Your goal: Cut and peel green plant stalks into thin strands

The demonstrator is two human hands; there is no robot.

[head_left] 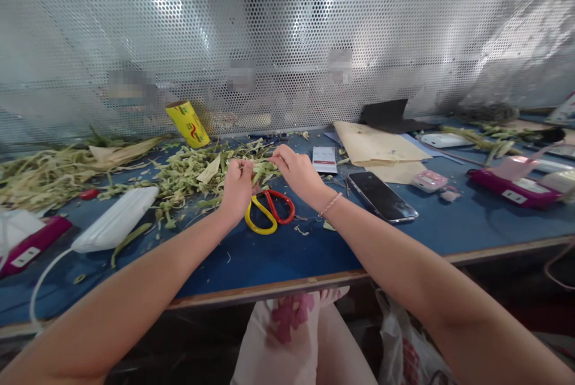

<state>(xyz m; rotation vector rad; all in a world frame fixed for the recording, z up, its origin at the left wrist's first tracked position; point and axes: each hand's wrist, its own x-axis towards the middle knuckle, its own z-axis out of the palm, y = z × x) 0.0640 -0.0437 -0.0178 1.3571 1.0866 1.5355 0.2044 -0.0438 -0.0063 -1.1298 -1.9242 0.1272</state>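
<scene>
Both hands meet over the blue tabletop at a pale green plant strip (266,167). My left hand (239,188) is closed on one part of it, and my right hand (297,173) pinches at its other side. Fine detail of the strip is partly hidden by the fingers. Scissors (261,230) with one yellow and one red handle loop lie just below the hands, their blades covered. Behind and left of my left hand spreads a heap of green plant pieces (179,170).
A perforated metal screen (278,26) closes the back. A yellow tube (187,124) leans there. To the right lie a phone (381,194), brown paper (375,144) and a magenta power strip (512,187). A white power bank (115,220) with a cable lies left.
</scene>
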